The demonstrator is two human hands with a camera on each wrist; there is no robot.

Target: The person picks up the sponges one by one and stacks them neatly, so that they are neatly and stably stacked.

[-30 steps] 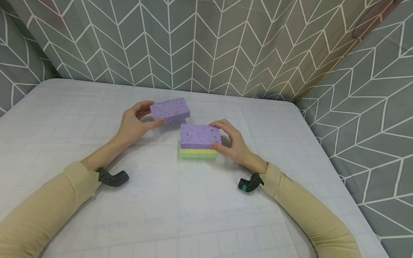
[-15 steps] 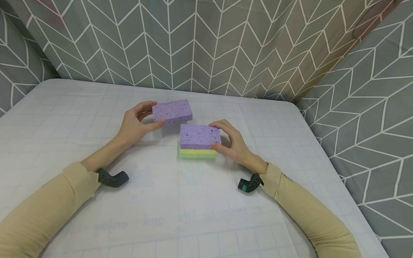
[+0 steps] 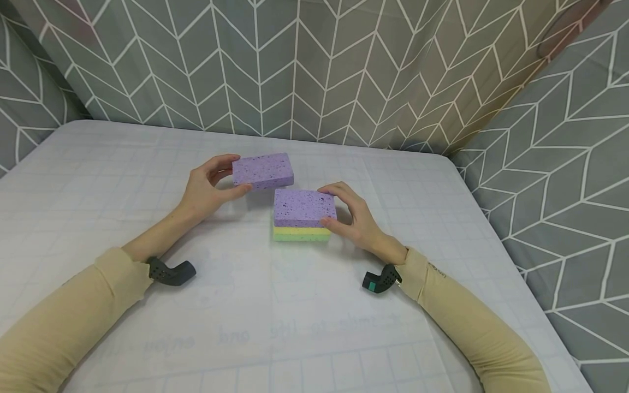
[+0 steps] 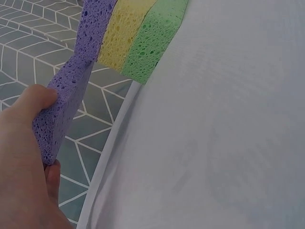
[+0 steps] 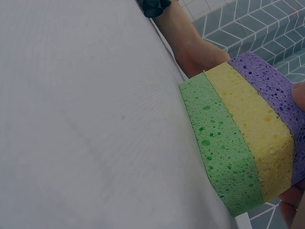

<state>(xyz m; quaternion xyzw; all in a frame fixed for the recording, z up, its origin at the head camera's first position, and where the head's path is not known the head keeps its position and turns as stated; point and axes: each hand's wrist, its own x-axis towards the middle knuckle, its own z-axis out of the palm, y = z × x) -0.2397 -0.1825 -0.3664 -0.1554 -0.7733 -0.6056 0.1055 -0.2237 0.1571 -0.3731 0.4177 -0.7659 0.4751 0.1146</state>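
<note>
Two hands; left hand (image 3: 203, 188) pinches lifted purple sponge (image 3: 262, 170); right hand (image 3: 355, 217) grips sponge stack (image 3: 302, 216)

From your head camera, the green sponge (image 3: 301, 237) shows only as a thin edge under the yellow sponge (image 3: 301, 230), and the stack's right end sits behind your right hand (image 3: 355, 216). Faint mirrored lettering (image 3: 255, 333) on the near part of the counter (image 3: 98, 164) is too pale to read. Your left hand (image 3: 203, 188) covers the left end of the lifted purple sponge (image 3: 262, 170), and its underside is out of sight. In the left wrist view the stack is cut off by the top edge. In the right wrist view your right hand appears only as slivers of fingers (image 5: 299, 93) at the right edge, and the stack's purple top sponge (image 5: 274, 90) runs out of the picture there.
</note>
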